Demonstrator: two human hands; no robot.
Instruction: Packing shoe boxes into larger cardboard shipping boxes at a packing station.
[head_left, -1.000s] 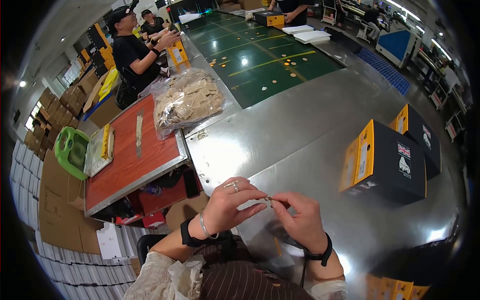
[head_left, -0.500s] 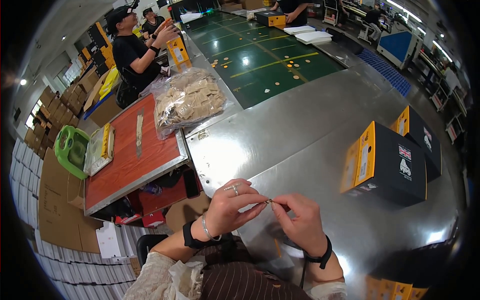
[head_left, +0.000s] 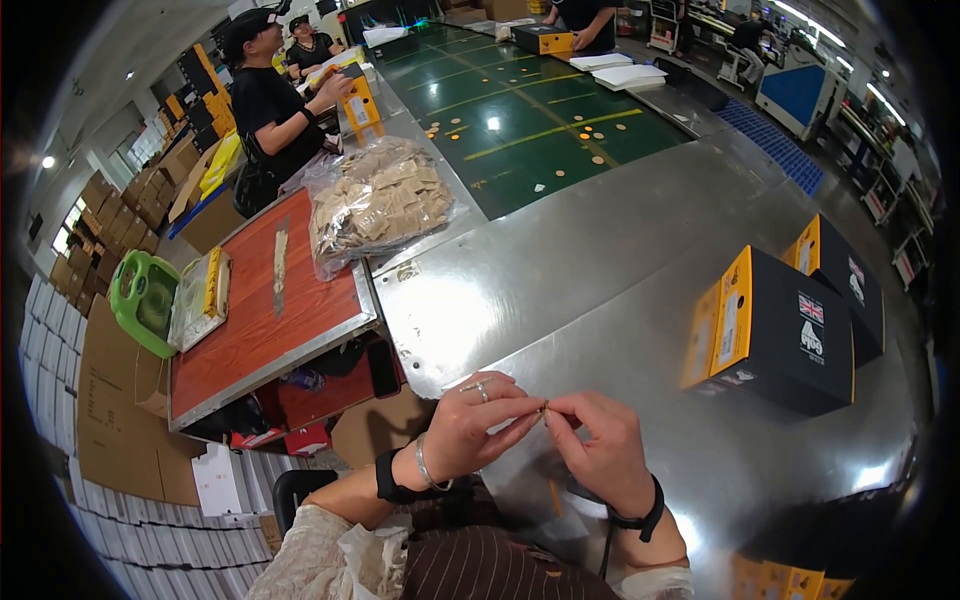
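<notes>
Pinched narrowly between my left hand (head_left: 474,427), at its eight o'clock, and right hand (head_left: 604,442), at four, a tiny brownish piece (head_left: 543,408) sits above the shiny grey metal desk (head_left: 620,320). Probably light, easily dropped; opposite edges offer the best hold. Stiffness unclear.

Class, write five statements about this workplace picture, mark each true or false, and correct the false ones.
1. The left hand and right hand meet at a small item. True.
2. A bracelet circles the right wrist. False: the silver bracelet is on the left wrist.
3. A clear bag of beige pieces lies left of two black boxes with yellow ends. True.
4. The surface with yellow lines is blue. False: the lined surface is green.
5. Both hands rest flat. False: their fingertips are pinched together.
</notes>
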